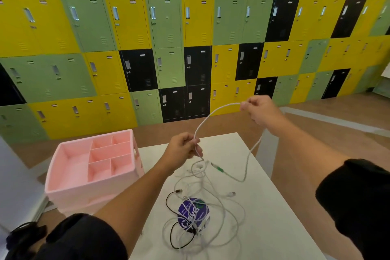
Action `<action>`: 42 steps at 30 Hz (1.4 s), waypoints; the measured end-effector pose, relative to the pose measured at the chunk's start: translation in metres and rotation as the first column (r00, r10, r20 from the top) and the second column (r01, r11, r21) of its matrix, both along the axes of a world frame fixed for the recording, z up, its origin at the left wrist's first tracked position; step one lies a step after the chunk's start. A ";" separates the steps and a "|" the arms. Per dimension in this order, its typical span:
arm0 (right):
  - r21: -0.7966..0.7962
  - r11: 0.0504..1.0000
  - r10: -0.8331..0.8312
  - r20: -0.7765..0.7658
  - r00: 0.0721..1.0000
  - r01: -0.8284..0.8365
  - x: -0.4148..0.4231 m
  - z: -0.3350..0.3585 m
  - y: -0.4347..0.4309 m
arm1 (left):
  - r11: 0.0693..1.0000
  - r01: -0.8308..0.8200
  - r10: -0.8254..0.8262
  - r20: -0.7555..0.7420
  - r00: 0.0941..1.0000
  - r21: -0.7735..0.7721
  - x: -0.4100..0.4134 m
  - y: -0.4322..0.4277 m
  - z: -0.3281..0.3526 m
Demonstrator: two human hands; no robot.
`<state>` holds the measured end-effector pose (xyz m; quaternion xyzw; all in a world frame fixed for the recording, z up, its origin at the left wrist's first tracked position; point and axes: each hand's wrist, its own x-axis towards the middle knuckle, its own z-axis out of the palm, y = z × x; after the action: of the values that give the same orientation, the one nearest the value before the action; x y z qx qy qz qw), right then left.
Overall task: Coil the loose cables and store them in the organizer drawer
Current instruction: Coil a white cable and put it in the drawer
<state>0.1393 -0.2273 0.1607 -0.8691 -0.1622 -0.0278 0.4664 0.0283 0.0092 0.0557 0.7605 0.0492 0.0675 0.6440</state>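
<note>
The fingers (pixel 195 141) of the left hand (pixel 183 147) are curled in and pinch a white cable (pixel 211 113) between thumb and fingertips, the hand held above the table (pixel 274 217). From that pinch the cable rises in a smooth arc, up and to the right, into the right hand (pixel 260 110), which is raised higher and further out. Its fingertips (pixel 245 104) nip the cable against the thumb, and the other fingers are folded behind.

Beyond the right hand's grip the same cable drops in a long slack loop. The loop hangs down past the table's far right edge and swings back toward the left fingers. A green-tipped plug (pixel 219 168) lies just below them; whether the loop ends in it cannot be told.

Directly under the left fingers a short tail falls into the tangle of loose cables (pixel 213 207) heaped on the tabletop. Most of these are white, with one black cable (pixel 168 198) looping through. The heap lies over a round purple sticker (pixel 191 213) with white lettering.

To the left of the left hand, past its forearm, the pink organizer drawer (pixel 63 167) stands on the table's left side. It is open on top and split into several compartments, and is well apart from both hands. Both forearms come out of black sleeves. Behind the table runs a wall of yellow, green and black lockers (pixel 126 27).
</note>
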 end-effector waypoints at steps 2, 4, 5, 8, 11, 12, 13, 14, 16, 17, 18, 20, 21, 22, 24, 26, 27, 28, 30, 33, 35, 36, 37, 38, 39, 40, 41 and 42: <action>-0.081 0.997 -0.010 -0.060 0.998 0.005 -0.001 -0.013 0.000 | 0.997 -0.008 0.006 -0.019 1.000 -0.076 -0.004 0.000 0.006; -0.221 0.975 -0.021 -0.083 0.996 0.002 -0.005 -0.022 0.006 | 0.995 -0.020 0.018 -0.014 1.000 -0.097 -0.005 -0.001 0.012; -0.292 0.956 -0.016 -0.065 0.998 -0.004 -0.009 -0.025 0.012 | 0.996 -0.024 0.024 -0.005 1.000 -0.085 -0.004 -0.003 0.015; -0.343 0.932 0.165 0.117 0.979 -0.116 -0.028 -0.019 0.035 | 1.000 -0.026 0.026 0.038 0.999 -0.005 0.000 -0.009 0.025; -0.436 0.852 0.395 0.171 0.903 -0.290 -0.042 -0.011 0.059 | 0.998 -0.028 0.023 0.124 0.992 0.047 0.004 -0.016 0.037; -0.443 0.838 0.410 0.130 0.903 -0.318 -0.046 -0.008 0.065 | 0.997 -0.035 0.025 0.154 0.988 0.062 0.006 -0.017 0.040; -0.430 0.841 0.405 0.096 0.909 -0.329 -0.047 -0.006 0.070 | 0.996 -0.044 0.029 0.177 0.984 0.081 0.006 -0.018 0.042; -0.413 0.851 0.389 0.083 0.917 -0.324 -0.048 -0.003 0.073 | 0.994 -0.048 0.027 0.193 0.981 0.100 0.006 -0.018 0.043; -0.380 0.878 0.365 0.141 0.920 -0.290 -0.045 0.003 0.075 | 0.990 -0.037 0.010 0.192 0.981 0.139 0.006 -0.017 0.040; -0.339 0.897 0.358 0.185 0.915 -0.283 -0.043 0.007 0.075 | 0.986 -0.027 -0.003 0.175 0.985 0.166 0.006 -0.016 0.036; -0.270 0.918 0.350 0.217 0.911 -0.289 -0.042 0.014 0.074 | 0.980 -0.012 -0.018 0.151 0.988 0.199 0.006 -0.014 0.031; -0.068 0.956 0.295 0.256 0.921 -0.287 -0.044 0.030 0.071 | 0.951 0.026 -0.051 0.076 0.996 0.307 0.007 -0.009 0.016; 0.051 0.964 0.238 0.270 0.933 -0.260 -0.044 0.040 0.069 | 0.931 0.049 -0.061 0.020 0.998 0.362 0.006 -0.006 0.009; 0.170 0.961 0.166 0.275 0.947 -0.218 -0.043 0.049 0.065 | 0.922 0.066 -0.057 -0.035 0.998 0.382 0.004 -0.004 0.003; 0.322 0.938 0.035 0.286 0.958 -0.130 -0.034 0.064 0.055 | 0.958 0.053 -0.025 -0.101 0.995 0.283 -0.002 0.003 -0.008; 0.280 0.957 -0.016 0.306 0.952 -0.074 -0.021 0.068 0.043 | 0.989 0.011 0.011 -0.149 0.989 0.147 -0.009 0.006 -0.011; 0.216 0.975 -0.012 0.293 0.956 -0.054 -0.015 0.065 0.037 | 0.993 -0.010 0.029 -0.164 0.986 0.116 -0.011 0.008 -0.011; 0.141 0.989 -0.002 0.263 0.965 -0.036 -0.009 0.059 0.032 | 0.995 -0.030 0.046 -0.171 0.984 0.092 -0.011 0.009 -0.012; -0.038 0.999 0.007 0.187 0.982 0.000 -0.003 0.041 0.022 | 0.998 -0.069 0.070 -0.168 0.983 0.012 -0.010 0.010 -0.010; -0.298 0.954 -0.002 0.047 0.999 0.016 -0.001 0.013 0.013 | 0.992 -0.103 0.091 -0.150 0.985 -0.078 -0.008 0.007 0.000; -0.392 0.919 0.030 -0.034 0.999 -0.041 -0.006 -0.004 0.015 | 0.995 -0.095 0.089 -0.123 0.988 -0.043 -0.006 0.002 0.007; -0.408 0.910 0.058 -0.055 0.997 -0.076 -0.011 -0.011 0.020 | 0.996 -0.089 0.088 -0.108 0.990 -0.012 -0.005 -0.001 0.010; -0.407 0.906 0.097 -0.060 0.993 -0.113 -0.016 -0.016 0.026 | 0.996 -0.085 0.086 -0.097 0.992 0.015 -0.004 -0.004 0.012; -0.397 0.905 0.146 -0.051 0.988 -0.154 -0.023 -0.020 0.033 | 0.996 -0.078 0.081 -0.091 0.993 0.034 -0.003 -0.007 0.014; -0.392 0.898 0.205 -0.033 0.978 -0.201 -0.029 -0.022 0.040 | 0.997 -0.068 0.072 -0.088 0.993 0.047 -0.001 -0.009 0.015; -0.401 0.882 0.267 -0.009 0.964 -0.248 -0.035 -0.023 0.048 | 0.997 -0.056 0.061 -0.087 0.994 0.054 0.000 -0.012 0.016; -0.420 0.860 0.324 0.005 0.946 -0.292 -0.040 -0.024 0.055 | 0.997 -0.042 0.047 -0.085 0.995 0.059 0.001 -0.014 0.016; -0.438 0.836 0.369 0.001 0.930 -0.331 -0.043 -0.027 0.062 | 0.998 -0.035 0.039 -0.076 0.996 0.058 0.001 -0.016 0.016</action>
<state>0.0966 -0.1650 0.1338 -0.9040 -0.3401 0.0573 0.2525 0.0294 -0.0064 0.0717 0.7793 0.0859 0.0515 0.6185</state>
